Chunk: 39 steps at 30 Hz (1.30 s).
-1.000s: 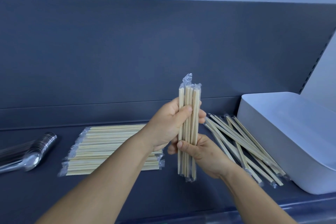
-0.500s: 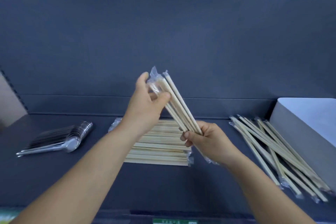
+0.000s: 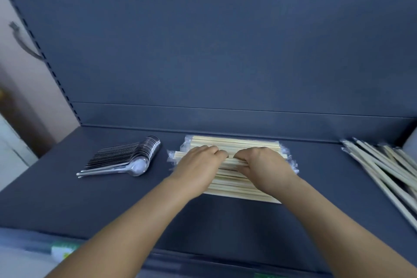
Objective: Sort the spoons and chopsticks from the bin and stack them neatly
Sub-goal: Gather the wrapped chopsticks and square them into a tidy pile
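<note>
A neat stack of wrapped wooden chopsticks (image 3: 237,144) lies crosswise in the middle of the dark shelf. My left hand (image 3: 198,165) and my right hand (image 3: 264,165) both rest palm down on top of it, fingers curled over a small bundle of chopsticks (image 3: 230,160) laid along the stack. To the left lies a nested row of clear plastic spoons (image 3: 128,158), bowls to the right. A loose, unsorted pile of wrapped chopsticks (image 3: 383,165) lies at the right edge. Only a corner of the white bin (image 3: 411,146) shows.
The dark shelf (image 3: 67,198) has an upright back panel (image 3: 203,52) close behind the stack and a front lip (image 3: 203,255) near me. A slotted shelf upright (image 3: 45,58) runs along the left side.
The upright bundle I held in both hands was tilted, then laid flat on the stack. Both hands came down onto it. My view has swung left and down.
</note>
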Each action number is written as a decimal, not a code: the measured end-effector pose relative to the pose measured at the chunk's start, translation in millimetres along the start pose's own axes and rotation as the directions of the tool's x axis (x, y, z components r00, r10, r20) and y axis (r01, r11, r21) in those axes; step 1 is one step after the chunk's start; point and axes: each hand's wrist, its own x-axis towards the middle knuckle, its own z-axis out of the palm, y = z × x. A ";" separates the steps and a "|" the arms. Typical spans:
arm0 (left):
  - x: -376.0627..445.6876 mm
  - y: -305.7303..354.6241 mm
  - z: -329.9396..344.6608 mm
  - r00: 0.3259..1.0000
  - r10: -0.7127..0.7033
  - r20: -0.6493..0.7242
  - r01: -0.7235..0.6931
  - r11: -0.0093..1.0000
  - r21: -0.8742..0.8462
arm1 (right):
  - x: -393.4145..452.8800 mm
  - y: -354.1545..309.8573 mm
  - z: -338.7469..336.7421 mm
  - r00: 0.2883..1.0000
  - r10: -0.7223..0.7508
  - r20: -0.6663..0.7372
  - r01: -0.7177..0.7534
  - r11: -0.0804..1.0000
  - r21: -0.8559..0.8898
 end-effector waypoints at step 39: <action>-51.9 -8.1 36.6 0.957 -0.276 0.090 0.284 0.955 -0.089 | -67.8 9.1 45.0 0.931 0.335 -0.143 -0.322 0.941 0.104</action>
